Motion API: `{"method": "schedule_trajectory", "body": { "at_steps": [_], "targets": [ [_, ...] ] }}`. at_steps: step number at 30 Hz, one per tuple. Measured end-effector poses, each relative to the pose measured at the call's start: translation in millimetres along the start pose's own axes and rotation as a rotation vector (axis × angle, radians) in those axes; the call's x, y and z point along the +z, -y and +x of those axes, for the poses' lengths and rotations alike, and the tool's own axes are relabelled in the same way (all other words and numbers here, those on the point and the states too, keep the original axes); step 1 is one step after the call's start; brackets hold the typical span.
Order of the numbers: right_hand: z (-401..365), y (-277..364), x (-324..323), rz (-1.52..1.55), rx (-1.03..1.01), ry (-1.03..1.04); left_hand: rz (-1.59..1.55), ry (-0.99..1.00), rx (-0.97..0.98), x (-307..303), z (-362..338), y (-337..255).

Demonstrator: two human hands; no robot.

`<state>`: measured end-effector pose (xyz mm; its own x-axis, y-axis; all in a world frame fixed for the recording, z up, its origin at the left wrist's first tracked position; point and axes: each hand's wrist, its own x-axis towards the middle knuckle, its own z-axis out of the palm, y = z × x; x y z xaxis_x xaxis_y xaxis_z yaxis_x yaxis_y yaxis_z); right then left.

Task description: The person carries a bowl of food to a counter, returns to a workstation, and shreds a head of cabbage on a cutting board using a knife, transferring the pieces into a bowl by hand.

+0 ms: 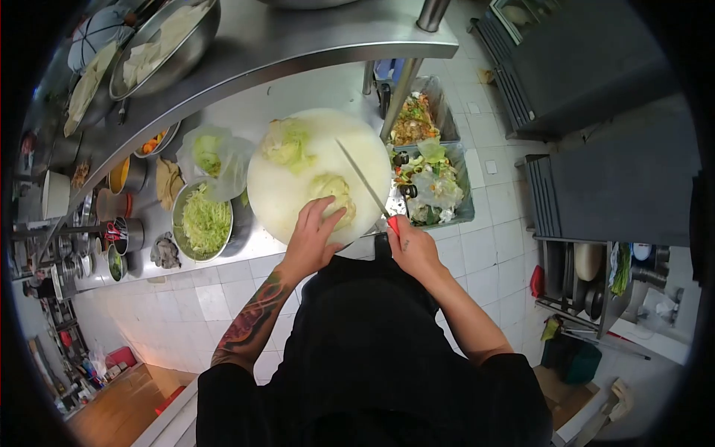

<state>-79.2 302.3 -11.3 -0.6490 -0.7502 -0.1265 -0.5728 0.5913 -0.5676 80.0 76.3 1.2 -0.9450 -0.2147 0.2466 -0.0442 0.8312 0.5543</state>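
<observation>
Head: left fingers (334, 218) spread on lettuce (332, 188)

Reaching forward with both arms, angling them in toward each other at the hands. Has the left hand (314, 235) palm down, just left of the right fingers, with its own fingers (311, 211) kinda spread and bent. Tucks the left thumb (330, 252) closer to the body than those fingertips. Shows off a big colourful tattoo (255, 319) on the left forearm (269, 296), way back from the fingers. Closes the right hand (413, 249) in a proper grip. Runs the right forearm (471, 314) back and outward from its curled fingers.
</observation>
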Motion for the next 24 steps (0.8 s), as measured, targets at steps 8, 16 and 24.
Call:
{"method": "schedule_trajectory", "body": {
  "at_steps": [8,16,24],
  "targets": [
    [5.2,26.7,-4.3,-0.014,-0.130,-0.041,-0.059,-0.194,-0.018,20.1,16.8,20.3],
    [1.3,35.8,-10.3,-0.105,-0.214,-0.052,-0.045,-0.249,-0.060,28.6,23.6,12.6],
    [7.6,15.5,-11.9,-0.139,-0.062,0.114,-0.045,-0.259,-0.104,34.6,22.5,11.3]
  ]
}}
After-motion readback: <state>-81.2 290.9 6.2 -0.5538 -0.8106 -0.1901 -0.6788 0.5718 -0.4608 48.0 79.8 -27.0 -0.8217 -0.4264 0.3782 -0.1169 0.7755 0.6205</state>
